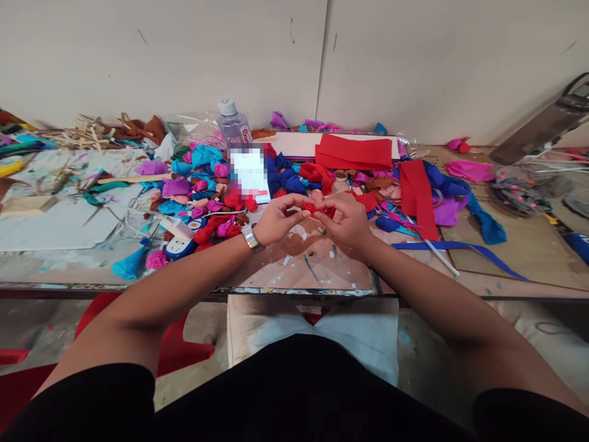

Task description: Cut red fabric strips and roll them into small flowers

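Note:
Between my two hands, above the table, is a small rolled red paper flower (310, 209), partly covered by fingers. My left hand (279, 218), with a metal watch on its wrist, pinches the flower from the left. From the other side, the thumb and fingers of my right hand (346, 220) close on it, with a loose red end near them. Around the hands lie heaps of rolled paper flowers in red, pink, blue and purple. Two folded red crepe paper strips (359, 152) (418, 199) rest beyond and to the right.
A lit phone (252, 175), its screen blurred, leans before a plastic water bottle (234, 127). A power socket (180, 247) with cables sits left. Wooden sticks (94, 134) pile at the back left. A blue strip (464, 246) lies right; a dark bottle (538, 123) tilts at far right.

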`<state>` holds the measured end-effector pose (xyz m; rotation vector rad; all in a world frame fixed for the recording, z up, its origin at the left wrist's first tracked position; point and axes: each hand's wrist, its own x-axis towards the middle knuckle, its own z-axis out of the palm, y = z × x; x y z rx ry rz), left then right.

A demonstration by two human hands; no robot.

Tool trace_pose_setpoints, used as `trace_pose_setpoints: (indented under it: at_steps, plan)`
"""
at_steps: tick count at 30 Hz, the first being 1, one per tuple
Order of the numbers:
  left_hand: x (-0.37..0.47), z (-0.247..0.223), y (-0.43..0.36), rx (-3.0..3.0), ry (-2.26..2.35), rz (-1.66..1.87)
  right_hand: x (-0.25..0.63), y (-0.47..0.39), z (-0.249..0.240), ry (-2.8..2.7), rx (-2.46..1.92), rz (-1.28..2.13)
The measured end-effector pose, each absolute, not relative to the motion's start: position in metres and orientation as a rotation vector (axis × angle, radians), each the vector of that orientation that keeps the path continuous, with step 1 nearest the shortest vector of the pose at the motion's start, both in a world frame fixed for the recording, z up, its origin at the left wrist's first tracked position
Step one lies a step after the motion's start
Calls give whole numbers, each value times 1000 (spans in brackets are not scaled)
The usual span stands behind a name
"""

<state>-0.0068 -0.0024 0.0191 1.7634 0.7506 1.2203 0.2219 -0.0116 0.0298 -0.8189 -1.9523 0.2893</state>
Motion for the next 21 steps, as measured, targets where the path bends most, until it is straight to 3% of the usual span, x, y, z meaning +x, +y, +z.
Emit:
trace_pose_setpoints:
  at_steps: [21]
  plan:
    - [-5, 17, -3, 1733, 767, 1253, 220, -13, 31, -1916, -819, 291]
